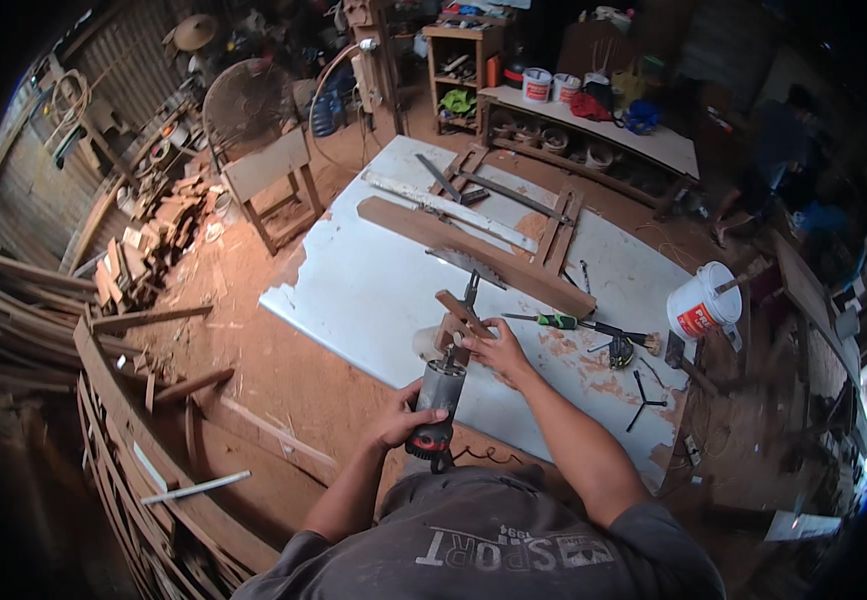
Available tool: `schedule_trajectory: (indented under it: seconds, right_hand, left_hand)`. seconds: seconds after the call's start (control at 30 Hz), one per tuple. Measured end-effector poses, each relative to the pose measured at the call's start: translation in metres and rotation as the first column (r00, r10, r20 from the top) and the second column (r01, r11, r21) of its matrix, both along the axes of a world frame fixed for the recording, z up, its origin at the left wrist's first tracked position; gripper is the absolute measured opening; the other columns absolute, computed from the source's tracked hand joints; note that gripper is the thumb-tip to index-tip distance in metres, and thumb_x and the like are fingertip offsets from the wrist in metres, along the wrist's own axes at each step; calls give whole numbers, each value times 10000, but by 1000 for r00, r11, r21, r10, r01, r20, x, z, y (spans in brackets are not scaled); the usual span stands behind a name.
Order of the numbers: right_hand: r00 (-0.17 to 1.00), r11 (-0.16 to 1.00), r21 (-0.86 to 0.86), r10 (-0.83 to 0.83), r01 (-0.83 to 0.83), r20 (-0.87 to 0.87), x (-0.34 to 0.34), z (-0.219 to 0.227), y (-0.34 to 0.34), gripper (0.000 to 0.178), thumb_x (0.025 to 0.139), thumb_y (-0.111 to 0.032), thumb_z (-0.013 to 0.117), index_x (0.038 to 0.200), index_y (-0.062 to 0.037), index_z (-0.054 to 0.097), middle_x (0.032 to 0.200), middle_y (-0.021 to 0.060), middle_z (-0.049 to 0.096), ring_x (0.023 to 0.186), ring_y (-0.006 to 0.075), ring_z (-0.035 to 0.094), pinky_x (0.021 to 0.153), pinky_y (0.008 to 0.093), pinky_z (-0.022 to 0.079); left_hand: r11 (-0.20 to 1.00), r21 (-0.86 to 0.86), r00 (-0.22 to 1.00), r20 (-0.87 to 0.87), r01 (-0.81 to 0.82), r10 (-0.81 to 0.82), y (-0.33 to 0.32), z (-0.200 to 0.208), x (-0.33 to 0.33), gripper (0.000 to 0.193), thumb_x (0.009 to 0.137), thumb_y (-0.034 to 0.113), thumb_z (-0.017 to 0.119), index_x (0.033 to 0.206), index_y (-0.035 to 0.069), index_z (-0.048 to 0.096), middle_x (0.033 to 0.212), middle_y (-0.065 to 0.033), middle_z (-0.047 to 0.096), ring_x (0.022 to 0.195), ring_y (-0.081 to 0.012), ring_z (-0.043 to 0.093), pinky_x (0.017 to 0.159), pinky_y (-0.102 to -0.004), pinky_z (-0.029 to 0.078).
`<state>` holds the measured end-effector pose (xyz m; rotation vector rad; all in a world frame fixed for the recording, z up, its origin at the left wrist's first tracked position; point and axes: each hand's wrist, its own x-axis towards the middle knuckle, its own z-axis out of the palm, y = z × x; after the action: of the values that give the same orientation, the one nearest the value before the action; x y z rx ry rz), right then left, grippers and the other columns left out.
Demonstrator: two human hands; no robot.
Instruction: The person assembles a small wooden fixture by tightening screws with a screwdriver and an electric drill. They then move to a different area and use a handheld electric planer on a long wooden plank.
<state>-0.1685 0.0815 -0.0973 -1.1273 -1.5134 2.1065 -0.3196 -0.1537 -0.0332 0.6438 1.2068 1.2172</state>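
My left hand (pixel 400 418) is wrapped round a corded power tool (pixel 442 385) with a grey cylindrical body and a black and red end. At the tool's front, my right hand (pixel 496 352) grips a small brown wood piece (pixel 464 314); whether the wood is fixed to the tool, I cannot tell. A pale rounded part (pixel 426 345) shows beside the tool's head. Just beyond lies a round saw blade (pixel 468 265) on a white board (pixel 353 290), close to a long brown plank (pixel 473 250). To the right of my right hand lies a green and black screwdriver (pixel 557 321).
A brush (pixel 648 343), a small black tripod (pixel 643 402) and a white bucket (pixel 695 308) are at the right. Wooden clamps (pixel 558 230) lie farther back. Stacked timber (pixel 118 430) lines the left; a fan (pixel 249 105) and a bench (pixel 603 130) stand behind. A person (pixel 778 140) is at far right.
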Motion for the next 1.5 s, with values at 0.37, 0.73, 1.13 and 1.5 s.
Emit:
schedule_trajectory:
  seconds: [0.37, 0.73, 1.13, 1.5]
  right_hand:
    - [840, 832, 145, -505, 535, -200, 16, 42, -68, 513, 933, -118, 838, 1359, -124, 552, 1249, 74, 719, 1090, 162, 672, 874, 308, 552]
    - [594, 582, 173, -684, 794, -423, 162, 300, -69, 563, 998, -175, 771, 1475, -98, 484, 1325, 46, 627, 1209, 175, 612, 950, 351, 542]
    - [782, 755, 208, -584, 621, -216, 292, 349, -74, 496, 986, -201, 794, 1403, -104, 545, 1333, 69, 625, 1227, 182, 626, 998, 396, 523]
    - [728, 834, -134, -536, 536, -426, 441, 245, -42, 631, 1012, -381, 748, 1526, -182, 441, 1446, 74, 571, 1301, 236, 601, 1032, 489, 551]
  left_hand:
    - [980, 170, 942, 298, 107, -155, 29, 5, -42, 697, 859, 193, 820, 1452, -9, 514, 1300, -222, 683, 1090, -330, 745, 938, -477, 633]
    - [818, 368, 888, -53, 442, -456, 77, 84, 31, 670, 848, 131, 888, 1429, 11, 579, 1249, -112, 708, 1138, -195, 682, 1023, -383, 540]
    - [777, 365, 852, -322, 513, -412, 86, 145, 204, 796, 842, 244, 923, 1479, -26, 530, 1249, -154, 708, 1115, -196, 677, 983, -367, 549]
    - [869, 21, 824, -331, 494, -460, 75, 133, 368, 723, 885, 237, 873, 1450, -49, 526, 1215, -173, 741, 1110, -197, 702, 937, -372, 566]
